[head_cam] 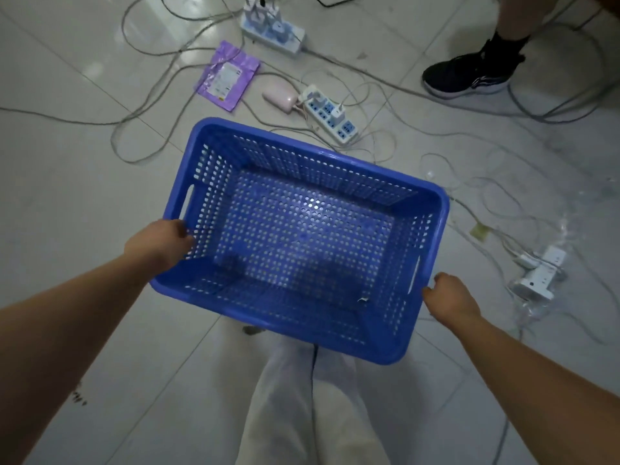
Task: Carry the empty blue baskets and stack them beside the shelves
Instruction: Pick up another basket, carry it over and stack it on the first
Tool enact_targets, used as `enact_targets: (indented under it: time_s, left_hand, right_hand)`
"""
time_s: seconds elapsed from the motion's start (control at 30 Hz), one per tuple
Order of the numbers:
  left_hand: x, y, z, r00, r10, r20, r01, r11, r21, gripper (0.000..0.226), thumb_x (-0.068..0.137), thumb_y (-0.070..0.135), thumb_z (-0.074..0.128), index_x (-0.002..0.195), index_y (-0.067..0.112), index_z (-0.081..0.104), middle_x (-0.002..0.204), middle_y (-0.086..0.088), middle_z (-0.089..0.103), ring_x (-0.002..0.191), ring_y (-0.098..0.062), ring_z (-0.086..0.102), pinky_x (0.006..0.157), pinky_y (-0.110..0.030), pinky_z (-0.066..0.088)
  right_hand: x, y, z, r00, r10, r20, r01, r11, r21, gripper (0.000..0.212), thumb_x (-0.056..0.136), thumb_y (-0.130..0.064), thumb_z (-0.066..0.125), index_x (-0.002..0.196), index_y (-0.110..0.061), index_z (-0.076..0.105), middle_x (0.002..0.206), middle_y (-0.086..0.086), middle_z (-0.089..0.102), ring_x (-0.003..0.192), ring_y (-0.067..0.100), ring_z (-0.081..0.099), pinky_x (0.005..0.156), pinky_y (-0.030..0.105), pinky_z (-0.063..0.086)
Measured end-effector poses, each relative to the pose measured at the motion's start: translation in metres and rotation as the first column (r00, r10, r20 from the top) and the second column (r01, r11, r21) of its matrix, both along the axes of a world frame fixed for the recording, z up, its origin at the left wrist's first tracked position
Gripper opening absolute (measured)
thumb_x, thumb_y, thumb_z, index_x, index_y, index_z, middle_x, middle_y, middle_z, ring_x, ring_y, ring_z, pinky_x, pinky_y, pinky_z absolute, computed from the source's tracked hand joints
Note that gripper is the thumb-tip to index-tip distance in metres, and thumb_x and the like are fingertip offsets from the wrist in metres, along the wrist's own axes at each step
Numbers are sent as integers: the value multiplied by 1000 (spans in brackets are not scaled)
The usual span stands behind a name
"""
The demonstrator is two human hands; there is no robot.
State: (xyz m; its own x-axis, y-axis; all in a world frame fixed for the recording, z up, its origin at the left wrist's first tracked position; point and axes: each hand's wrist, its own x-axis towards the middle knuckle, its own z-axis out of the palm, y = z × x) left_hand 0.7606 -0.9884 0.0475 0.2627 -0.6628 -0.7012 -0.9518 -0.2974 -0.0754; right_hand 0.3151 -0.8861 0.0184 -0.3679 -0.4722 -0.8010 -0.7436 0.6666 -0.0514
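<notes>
Mid-carry here: I've got the empty blue basket (302, 243) up over the cable-strewn floor (67, 182), left hand (161, 246) clamped on its rim, right hand (449, 298) probably too, no shelves or stack showing, so stacking's left.

The basket (302, 236) hides both hands' fingertips; the top edge crops a power strip (272, 28).
</notes>
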Motion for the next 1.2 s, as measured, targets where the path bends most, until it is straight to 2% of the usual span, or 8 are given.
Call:
enact_targets:
  time_s: [0.13,0.23,0.3,0.4,0.53,0.8,1.03,1.2]
  left_hand:
    - [24,0,-70,996,3,85,2,998,-62,48,85,31,57,124,5,51,124,-22,51,110,-42,53,90,-50,46]
    - [39,-5,-113,982,154,109,-134,976,-170,60,80,28,65,129,2,42,128,-26,48,115,-47,50,95,-57,45]
    - [44,-6,-134,951,306,37,-291,932,-215,65,76,24,68,130,4,38,129,-26,48,114,-48,51,95,-57,45]
    - [47,-11,-152,848,522,-96,-525,799,-293,69,69,23,71,128,10,37,129,-23,49,112,-46,53,93,-55,45]
    - [56,-24,-165,686,690,-231,-727,635,-263,73,58,32,67,124,12,44,122,-22,57,104,-44,60,89,-60,49]
    - [59,-38,-157,589,756,-286,-808,555,-199,53,81,20,64,129,4,49,126,-26,58,88,-35,55,84,-49,48]
    - [60,-36,-156,610,731,-306,-792,567,-226,49,83,15,63,128,4,52,126,-26,58,87,-32,52,83,-43,44]
    - [66,-41,-153,557,775,-300,-828,545,-132,50,85,16,62,131,2,49,130,-26,56,108,-45,59,96,-53,47]
  right_hand:
    - [-11,7,-78,983,-183,-33,180,981,-74,42,90,-25,55,122,2,47,124,24,52,110,40,54,90,47,49]
    - [-11,5,-125,916,-397,53,398,887,-236,47,90,-24,58,127,-2,40,121,17,54,105,37,57,79,39,47]
    - [-14,2,-148,849,-524,61,511,787,-346,40,88,-21,59,122,-4,45,112,12,57,94,33,60,74,36,49]
    - [-20,2,-168,743,-666,63,622,654,-431,20,79,-16,62,97,-8,60,97,18,68,60,18,58,55,30,56]
    - [-18,-2,-172,622,-768,153,741,514,-432,19,83,-21,65,92,-4,61,63,5,58,50,17,54,52,34,53]
    - [-10,-7,-162,611,-786,95,738,522,-428,20,85,-26,65,83,-8,56,62,4,57,52,19,55,64,37,51]
    - [-10,-7,-160,605,-790,101,746,519,-416,17,85,-25,65,86,-10,56,64,2,57,54,16,55,60,35,52]
    - [-10,-9,-153,585,-803,112,771,509,-382,12,85,-21,63,84,-10,58,64,2,57,56,15,54,70,35,49]
